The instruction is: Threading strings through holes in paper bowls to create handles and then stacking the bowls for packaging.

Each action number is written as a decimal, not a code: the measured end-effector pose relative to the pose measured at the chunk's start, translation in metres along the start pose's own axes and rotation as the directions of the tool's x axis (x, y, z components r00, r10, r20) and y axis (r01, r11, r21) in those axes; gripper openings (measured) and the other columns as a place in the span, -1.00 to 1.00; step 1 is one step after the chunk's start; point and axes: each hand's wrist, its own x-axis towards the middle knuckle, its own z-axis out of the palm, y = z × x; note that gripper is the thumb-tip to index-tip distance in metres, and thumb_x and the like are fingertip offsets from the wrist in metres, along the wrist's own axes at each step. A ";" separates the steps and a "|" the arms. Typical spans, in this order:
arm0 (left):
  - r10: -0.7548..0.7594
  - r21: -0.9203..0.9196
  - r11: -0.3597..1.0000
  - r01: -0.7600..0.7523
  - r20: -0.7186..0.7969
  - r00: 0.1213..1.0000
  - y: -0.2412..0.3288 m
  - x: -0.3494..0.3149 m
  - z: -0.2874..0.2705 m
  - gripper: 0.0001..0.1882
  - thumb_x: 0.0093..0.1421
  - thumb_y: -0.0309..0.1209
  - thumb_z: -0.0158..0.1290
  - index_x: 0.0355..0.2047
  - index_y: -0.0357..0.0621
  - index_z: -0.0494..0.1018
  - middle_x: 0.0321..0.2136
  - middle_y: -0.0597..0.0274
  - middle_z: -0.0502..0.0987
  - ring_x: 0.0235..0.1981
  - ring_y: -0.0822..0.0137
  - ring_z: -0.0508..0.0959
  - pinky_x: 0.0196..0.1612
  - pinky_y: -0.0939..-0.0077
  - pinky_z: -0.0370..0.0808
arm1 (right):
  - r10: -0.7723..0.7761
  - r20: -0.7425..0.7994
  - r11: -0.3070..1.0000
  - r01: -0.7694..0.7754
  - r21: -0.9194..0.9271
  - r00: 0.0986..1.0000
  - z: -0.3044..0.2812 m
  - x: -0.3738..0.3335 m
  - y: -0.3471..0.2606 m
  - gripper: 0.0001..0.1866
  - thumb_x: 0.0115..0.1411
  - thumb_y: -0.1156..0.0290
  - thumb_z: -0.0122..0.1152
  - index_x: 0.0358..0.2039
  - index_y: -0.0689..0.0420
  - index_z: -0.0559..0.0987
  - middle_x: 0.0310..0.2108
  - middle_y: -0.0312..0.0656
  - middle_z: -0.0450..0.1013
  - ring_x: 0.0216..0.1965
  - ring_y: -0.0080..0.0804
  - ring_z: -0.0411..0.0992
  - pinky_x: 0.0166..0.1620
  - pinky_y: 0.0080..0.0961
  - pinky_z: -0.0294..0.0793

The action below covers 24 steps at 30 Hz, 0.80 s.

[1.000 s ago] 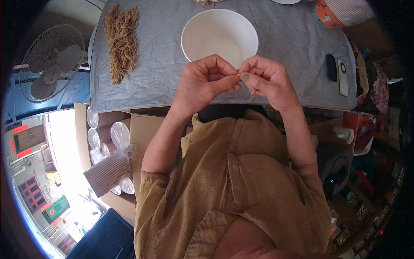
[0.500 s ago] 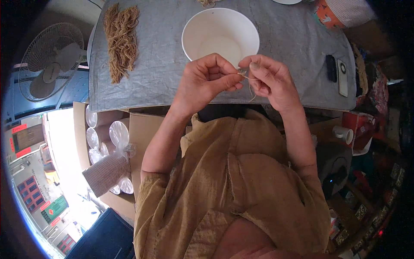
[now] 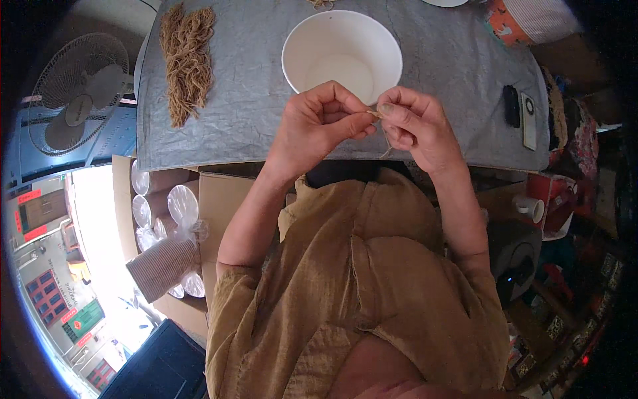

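Note:
Thumb and fingertips of my left hand [image 3: 323, 123] pinch a thin tan cord [image 3: 375, 114], whose short end shows between the two hands. My right hand [image 3: 417, 123] is closed on the same cord close beside, thumb against fingers. A loose strand hangs below the right fingers. Much of the cord is hidden by the fingertips. Just beyond both hands stands a white round tub [image 3: 341, 56], its inside pale and smooth. At the far left of the table lies a bundle of crinkled brown cords [image 3: 187, 66].
A grey cloth covers the table [image 3: 246, 93]. On its right lie a dark case [image 3: 511, 106] and a pale slim device [image 3: 529, 122]. Stacked paper cups [image 3: 531, 20] stand at the far right. Left are a fan [image 3: 78, 93] and a carton with wrapped cup stacks [image 3: 163, 266].
My right fingertips have drawn closer over the cord's end, so less of it shows. The left hand has barely moved.

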 end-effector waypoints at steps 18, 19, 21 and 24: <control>-0.056 -0.075 0.996 0.056 0.007 0.998 0.001 0.000 -0.001 -0.91 0.23 -0.61 0.16 -0.33 -0.32 0.45 -0.37 0.13 0.62 -0.33 0.40 0.66 -0.26 0.59 0.62 | -0.191 0.186 0.904 0.247 -0.351 0.964 -0.003 -0.002 -0.007 -0.73 0.32 0.37 0.13 -0.05 0.25 0.55 -0.57 -0.48 0.33 -0.55 -0.76 0.22 -0.46 -0.72 0.26; -0.059 -0.082 0.995 0.059 0.006 0.998 0.001 0.000 -0.002 -0.91 0.22 -0.60 0.16 -0.33 -0.32 0.45 -0.37 0.14 0.62 -0.33 0.39 0.66 -0.26 0.59 0.63 | -0.191 0.186 0.904 0.247 -0.350 0.964 -0.004 -0.001 -0.006 -0.73 0.32 0.37 0.13 -0.05 0.25 0.55 -0.57 -0.48 0.33 -0.55 -0.76 0.22 -0.46 -0.72 0.26; -0.062 -0.089 0.994 0.062 0.006 0.998 0.001 0.000 -0.001 -0.91 0.22 -0.60 0.17 -0.33 -0.32 0.45 -0.37 0.14 0.62 -0.32 0.39 0.66 -0.26 0.58 0.63 | -0.183 0.189 0.922 0.235 -0.306 0.965 -0.007 0.000 -0.004 -0.74 0.30 0.41 0.16 -0.06 0.25 0.54 -0.55 -0.47 0.37 -0.53 -0.76 0.27 -0.44 -0.73 0.29; -0.078 -0.072 0.994 0.077 -0.011 0.997 0.002 0.000 -0.002 -0.91 0.22 -0.60 0.17 -0.34 -0.31 0.45 -0.38 0.14 0.62 -0.32 0.38 0.67 -0.26 0.58 0.63 | -0.164 0.134 0.928 0.199 -0.315 0.977 0.000 -0.002 -0.006 -0.78 0.30 0.44 0.17 -0.08 0.25 0.55 -0.52 -0.44 0.43 -0.51 -0.76 0.32 -0.43 -0.74 0.33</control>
